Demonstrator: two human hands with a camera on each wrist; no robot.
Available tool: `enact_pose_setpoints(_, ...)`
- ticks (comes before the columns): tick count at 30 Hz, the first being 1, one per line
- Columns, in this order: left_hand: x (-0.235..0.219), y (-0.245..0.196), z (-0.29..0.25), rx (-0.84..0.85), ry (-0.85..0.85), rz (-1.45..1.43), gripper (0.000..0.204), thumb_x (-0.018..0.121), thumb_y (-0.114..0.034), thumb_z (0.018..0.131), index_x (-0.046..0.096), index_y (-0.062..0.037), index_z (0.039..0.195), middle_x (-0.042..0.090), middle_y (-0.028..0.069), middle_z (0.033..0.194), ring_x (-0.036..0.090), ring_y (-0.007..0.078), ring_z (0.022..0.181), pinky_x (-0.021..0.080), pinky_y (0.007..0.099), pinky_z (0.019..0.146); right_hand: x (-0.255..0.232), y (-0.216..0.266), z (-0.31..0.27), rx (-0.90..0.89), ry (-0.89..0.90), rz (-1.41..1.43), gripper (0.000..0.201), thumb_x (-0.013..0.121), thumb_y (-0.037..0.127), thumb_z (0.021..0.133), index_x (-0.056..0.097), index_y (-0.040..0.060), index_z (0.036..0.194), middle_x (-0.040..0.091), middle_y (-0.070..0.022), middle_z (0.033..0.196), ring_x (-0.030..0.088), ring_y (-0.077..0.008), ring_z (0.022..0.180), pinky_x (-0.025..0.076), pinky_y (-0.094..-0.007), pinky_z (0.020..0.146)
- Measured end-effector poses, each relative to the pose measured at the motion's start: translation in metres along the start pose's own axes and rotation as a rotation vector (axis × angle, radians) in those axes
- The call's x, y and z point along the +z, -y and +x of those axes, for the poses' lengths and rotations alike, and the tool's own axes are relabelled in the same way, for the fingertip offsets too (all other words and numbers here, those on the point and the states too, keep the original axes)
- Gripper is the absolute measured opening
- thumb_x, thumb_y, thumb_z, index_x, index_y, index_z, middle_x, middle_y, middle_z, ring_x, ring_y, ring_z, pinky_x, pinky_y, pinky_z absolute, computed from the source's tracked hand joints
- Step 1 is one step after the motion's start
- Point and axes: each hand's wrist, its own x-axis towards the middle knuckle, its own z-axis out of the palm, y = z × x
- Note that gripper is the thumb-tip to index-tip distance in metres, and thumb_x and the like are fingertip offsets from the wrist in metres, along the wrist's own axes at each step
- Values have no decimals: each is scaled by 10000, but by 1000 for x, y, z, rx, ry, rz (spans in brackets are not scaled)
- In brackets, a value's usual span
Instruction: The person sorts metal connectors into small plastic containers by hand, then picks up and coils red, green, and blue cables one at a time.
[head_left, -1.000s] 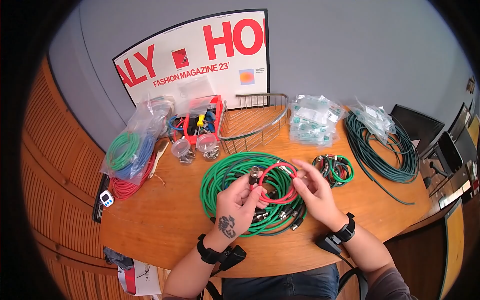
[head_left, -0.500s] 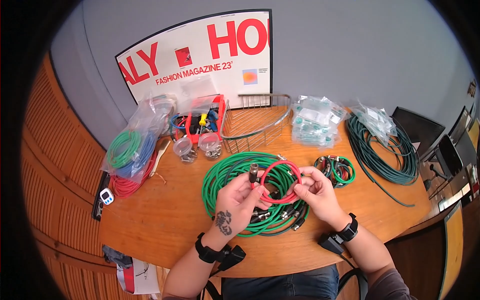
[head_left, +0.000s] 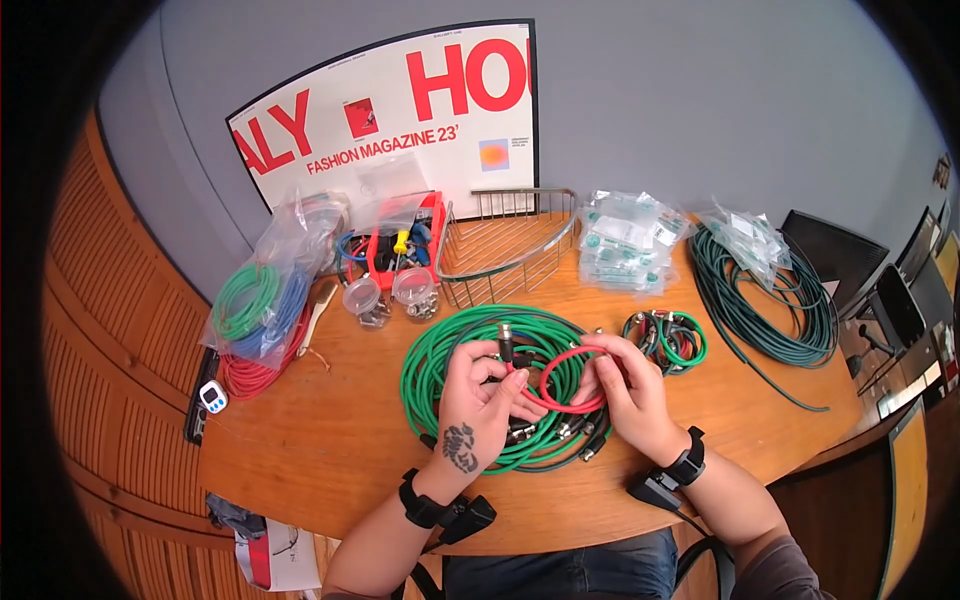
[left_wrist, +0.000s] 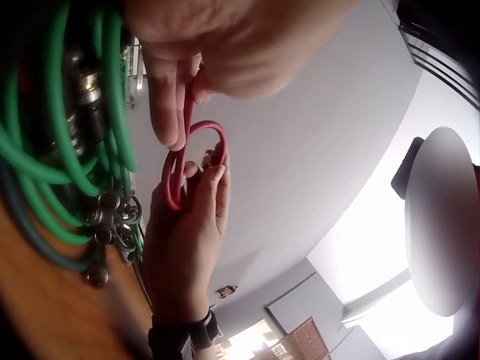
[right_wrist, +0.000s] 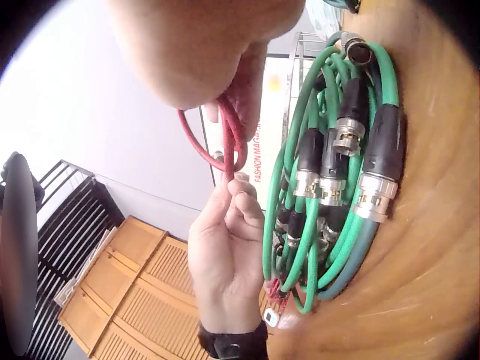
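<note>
The red cable is held as a loop above the green cable coil, which lies on the surface. Near its plug, standing upright, the cable is pinched between thumb and fingers of the left hand; the loop's far side is pinched by the right hand. Compared with half a second ago, the loop appears narrower and shifted toward the right hand, and more cable is exposed between it and the left. The loop's shape is therefore judged unsettled, its winding unfinished.
</note>
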Motion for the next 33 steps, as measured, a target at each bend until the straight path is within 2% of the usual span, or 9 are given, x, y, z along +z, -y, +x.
enact_pose_setpoints(2,-4,1,0,-138,82,79,377,513,-2,984,385,53,1334,590,139,961,705,253,718,620,331,609,-3,2,-2,-239,24,-246,258,488,9,1004,594,28,1239,597,-67,772,659,-135,651,508,-248,571)
enact_pose_setpoints(6,-1,-3,-5,-218,245,96,324,485,9,994,445,70,1309,572,147,1014,710,250,761,616,321,626,-3,12,-4,-357,28,-409,228,516,-9,982,640,24,1171,606,-84,746,639,-125,605,495,-250,542)
enact_pose_setpoints(9,-5,1,-4,48,455,195,350,473,27,995,483,56,1343,520,141,1136,698,237,849,598,299,694,-1,14,-4,-279,-23,-357,193,532,10,981,662,15,1123,626,-84,736,616,-108,564,479,-247,510)
enact_pose_setpoints(16,-2,-5,-5,-15,357,78,365,606,46,926,502,66,1276,567,99,1066,669,139,782,575,254,670,8,16,-3,-103,-74,-314,191,540,68,998,678,18,1120,638,-59,666,574,-72,501,448,-239,470)
enact_pose_setpoints(18,-1,-9,-5,-91,262,48,378,681,42,880,520,64,1221,604,60,948,649,99,750,562,233,634,10,13,-4,-68,-79,-303,196,541,79,1000,680,23,1127,633,-52,643,570,-69,496,446,-240,467)
enact_pose_setpoints(23,4,-7,-9,-41,155,168,386,688,55,865,545,35,1224,648,85,953,633,71,667,491,193,510,10,11,-7,-36,-7,-360,220,570,93,985,676,36,1170,621,-60,598,575,-79,489,460,-256,477)
enact_pose_setpoints(25,2,0,-9,152,136,534,341,696,54,859,608,11,1186,651,66,936,611,47,605,458,190,478,10,10,-7,-45,16,-357,227,573,92,982,672,35,1178,631,-74,613,583,-85,494,466,-260,485)
enact_pose_setpoints(31,6,-9,-13,407,56,722,252,701,67,835,671,14,1080,627,58,868,626,68,534,435,199,448,10,10,-7,-153,84,-439,245,588,108,965,668,53,1190,647,-148,691,646,-213,549,504,-318,534)
enact_pose_setpoints(33,5,-8,-13,439,54,719,239,697,71,834,671,18,1065,621,66,873,639,80,540,443,201,446,11,12,-6,-160,87,-444,232,575,93,973,672,43,1179,644,-107,652,627,-158,522,491,-280,507)
